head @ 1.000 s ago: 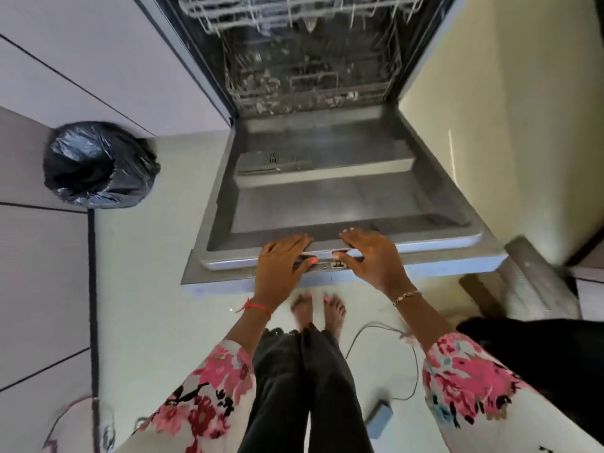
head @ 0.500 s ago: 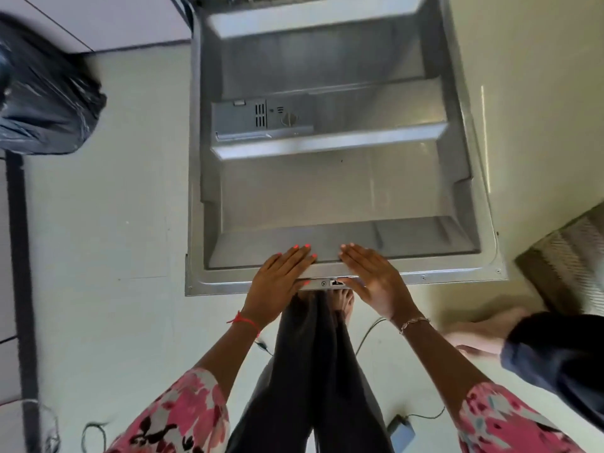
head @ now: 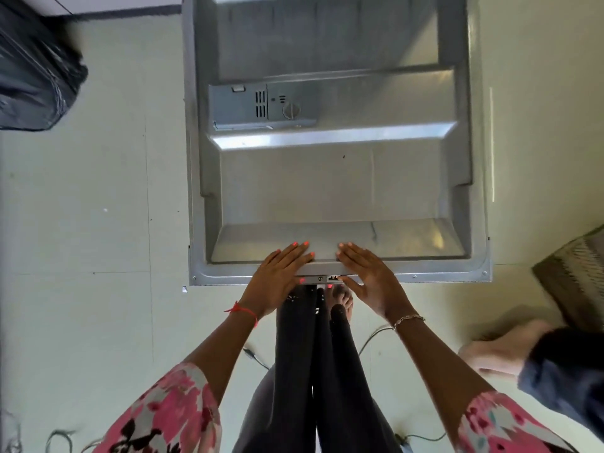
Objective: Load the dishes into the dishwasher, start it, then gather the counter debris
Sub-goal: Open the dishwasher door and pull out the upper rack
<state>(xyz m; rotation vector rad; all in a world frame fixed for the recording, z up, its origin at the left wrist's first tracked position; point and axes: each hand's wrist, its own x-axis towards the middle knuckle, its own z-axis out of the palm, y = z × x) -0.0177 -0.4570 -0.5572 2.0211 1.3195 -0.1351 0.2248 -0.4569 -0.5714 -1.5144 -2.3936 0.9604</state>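
The steel dishwasher door (head: 327, 191) hangs open, its inner side facing up at me. A grey detergent dispenser (head: 261, 106) sits in its upper left part. My left hand (head: 277, 276) and my right hand (head: 369, 279) lie side by side on the middle of the door's near edge. Their fingers rest flat on the inner lip and the thumbs curl under the rim beside the latch. The racks and the dishes are out of view.
A full black rubbish bag (head: 36, 76) stands on the pale floor at the upper left. Another person's bare foot (head: 500, 354) and dark trouser leg are close on the right, beside a striped mat (head: 575, 273). A thin cable (head: 372, 338) trails by my feet.
My view has tipped down over the door, so the racks have left the frame and the door fills more of it. Both hands have stayed on the door's edge.
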